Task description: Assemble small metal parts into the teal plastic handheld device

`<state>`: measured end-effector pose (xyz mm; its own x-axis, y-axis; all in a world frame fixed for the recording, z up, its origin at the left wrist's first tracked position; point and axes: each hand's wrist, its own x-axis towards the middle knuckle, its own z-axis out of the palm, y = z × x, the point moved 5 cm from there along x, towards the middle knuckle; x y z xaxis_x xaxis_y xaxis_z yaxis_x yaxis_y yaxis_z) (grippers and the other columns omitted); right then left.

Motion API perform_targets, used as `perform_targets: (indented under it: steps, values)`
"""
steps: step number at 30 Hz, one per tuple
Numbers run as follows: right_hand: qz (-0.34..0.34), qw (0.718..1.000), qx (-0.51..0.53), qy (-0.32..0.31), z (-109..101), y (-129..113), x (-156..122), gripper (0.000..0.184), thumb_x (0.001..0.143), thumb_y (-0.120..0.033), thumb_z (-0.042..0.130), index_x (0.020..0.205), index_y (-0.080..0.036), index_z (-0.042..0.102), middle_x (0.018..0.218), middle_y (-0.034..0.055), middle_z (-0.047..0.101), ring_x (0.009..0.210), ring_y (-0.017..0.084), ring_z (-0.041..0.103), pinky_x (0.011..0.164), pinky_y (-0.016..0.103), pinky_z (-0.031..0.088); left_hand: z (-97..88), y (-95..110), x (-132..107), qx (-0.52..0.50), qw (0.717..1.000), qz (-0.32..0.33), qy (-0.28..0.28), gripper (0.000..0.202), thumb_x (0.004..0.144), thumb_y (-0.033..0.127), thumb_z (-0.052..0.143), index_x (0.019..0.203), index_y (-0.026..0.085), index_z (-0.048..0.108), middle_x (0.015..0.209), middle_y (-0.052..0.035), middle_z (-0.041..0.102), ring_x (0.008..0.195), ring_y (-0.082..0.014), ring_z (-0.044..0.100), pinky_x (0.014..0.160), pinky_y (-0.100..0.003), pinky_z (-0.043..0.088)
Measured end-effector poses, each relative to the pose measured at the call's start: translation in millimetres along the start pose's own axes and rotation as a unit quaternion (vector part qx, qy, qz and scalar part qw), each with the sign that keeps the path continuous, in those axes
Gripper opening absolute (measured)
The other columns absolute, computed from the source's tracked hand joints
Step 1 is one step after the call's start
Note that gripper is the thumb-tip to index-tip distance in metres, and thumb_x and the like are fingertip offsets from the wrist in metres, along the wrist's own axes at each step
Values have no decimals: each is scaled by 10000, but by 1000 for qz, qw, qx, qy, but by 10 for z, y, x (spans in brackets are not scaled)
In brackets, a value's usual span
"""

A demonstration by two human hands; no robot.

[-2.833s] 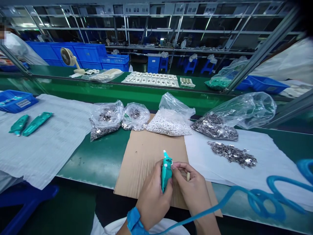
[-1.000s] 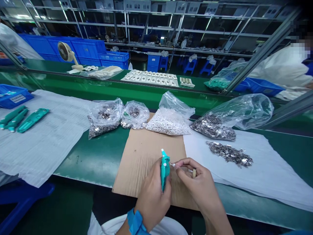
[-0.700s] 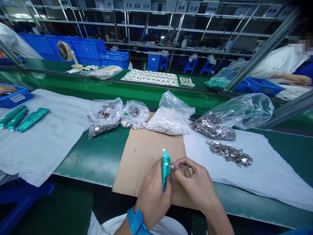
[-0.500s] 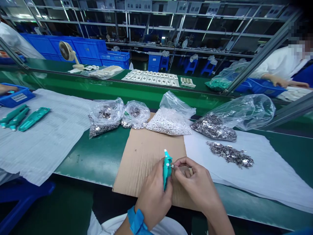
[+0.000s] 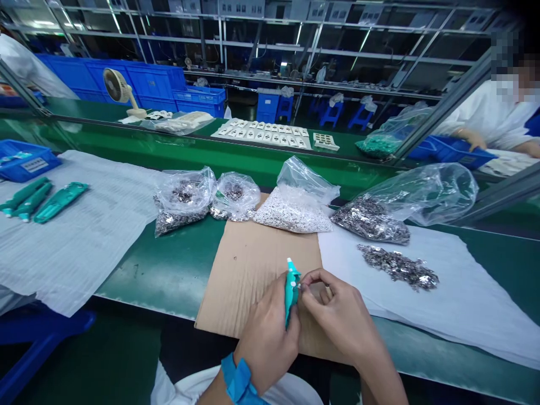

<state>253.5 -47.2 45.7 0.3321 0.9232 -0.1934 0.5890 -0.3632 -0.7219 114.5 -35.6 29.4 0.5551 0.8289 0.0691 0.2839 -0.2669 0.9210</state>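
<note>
Centrally, the left hand wraps around a teal plastic housing, held nearly upright above a corrugated cardboard sheet, with its pale tip toward 12 o'clock. A blue wrist strap circles the left wrist. The right hand forms a narrow pinch, its fingertips holding a tiny pale part against the upper side of the housing; the part is too small to identify, and whether it is seated cannot be told. A small tan piece lies partly hidden against the curled fingers of the right hand.

On the green bench, four clear plastic bags of small metal parts stand from 11 to 1 o'clock from the hands. A loose pile of silvery stamped parts lies on white paper at 2 o'clock. Further teal housings rest on a separate paper sheet at 10 o'clock, beside a blue plastic tray. A co-worker's hand rests on a blue crate beyond the glass-framed divider at 2 o'clock.
</note>
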Motion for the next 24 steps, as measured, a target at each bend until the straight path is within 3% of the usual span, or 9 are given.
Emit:
perform_targets:
  steps: [4, 12, 20, 24]
  values:
    - [-3, 1000, 22, 10, -29, -7, -29, 151, 781, -368, 550, 797, -235, 620, 716, -16, 662, 602, 159, 535, 581, 261, 383, 10, -18, -1, 2, 1000, 1, 4, 578, 959, 111, 425, 1504, 241, 286, 1376, -102, 552, 1270, -252, 539, 1024, -408, 490]
    - [-1, 1000, -5, -22, -40, -26, 6, 134, 736, -348, 541, 756, -241, 619, 750, -22, 677, 677, 178, 570, 644, 272, 405, 21, -6, 9, 20, 1000, -7, -13, 544, 938, 109, 440, 1455, 259, 361, 1296, -83, 595, 1190, -263, 584, 992, -439, 505]
    - [31, 999, -27, 20, -16, -5, -8, 154, 753, -373, 555, 820, -277, 655, 835, -14, 714, 759, 220, 635, 690, 297, 429, 16, 15, 9, 22, 1000, -9, -16, 555, 938, 106, 426, 1465, 257, 343, 1338, -90, 578, 1213, -266, 581, 985, -444, 512]
    - [37, 998, -35, 37, 32, 31, -32, 165, 776, -394, 574, 877, -290, 653, 816, -5, 719, 711, 232, 632, 610, 299, 407, 8, 18, 10, 11, 1000, -9, -11, 555, 949, 118, 422, 1477, 262, 330, 1350, -87, 572, 1231, -261, 571, 995, -435, 511]
